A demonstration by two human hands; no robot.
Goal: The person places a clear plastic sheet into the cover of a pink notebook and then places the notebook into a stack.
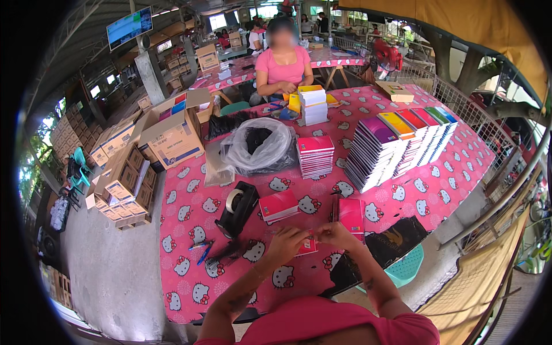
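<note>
Small red notebook (309,247): lower centre of the frame, flat-ish on the tabletop (178,250), partly covered by the hands
Left hand (286,244): fingers bunched narrow over it, can't tell what's pinched
Right hand (337,236): fingers also narrow, grip too small to read
Skid risk: uneven tugging could slide it into the red notebook pile (351,213) just right

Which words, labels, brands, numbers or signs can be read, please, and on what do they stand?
I copy out no printed text, but it stands here:
Nearest red-covered paper notebook: small printed characters.
Large brown cardboard box: dark print on its side.
Rectangular hanging screen: too blurred to read.
Worn black panel with gold emblem: any lettering too faint to read.
</note>
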